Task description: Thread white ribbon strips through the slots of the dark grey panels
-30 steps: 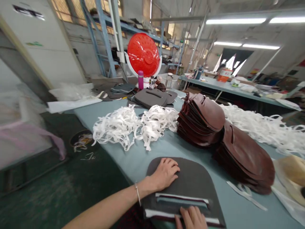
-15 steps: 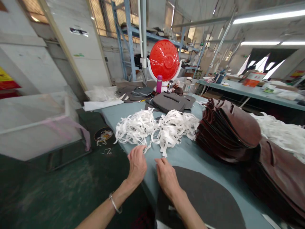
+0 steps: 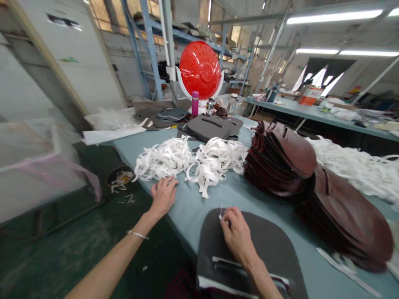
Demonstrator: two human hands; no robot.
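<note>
While a white tip (image 3: pixel 221 214) is pinched by the right hand (image 3: pixel 238 234) on a grey panel (image 3: pixel 274 245), the left hand (image 3: pixel 163 196) is laid open on the bench (image 3: pixel 193 216) beside white strips (image 3: pixel 190 164), with brown stacks (image 3: pixel 279 160) seemingly yet to be worked.

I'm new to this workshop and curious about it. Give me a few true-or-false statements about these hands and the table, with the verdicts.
1. The right hand pinches a small white sliver on a dark grey felt panel. True.
2. The left hand is gripping a pair of scissors. False: it rests on the blue-grey table beside a tangle of white strips, with nothing visible in it.
3. A thin bracelet circles the left wrist. True.
4. Two stacks of brown panels lie left of the white strips. False: they lie to the right.
5. A pink bottle stands near a red perforated dome. True.
</note>
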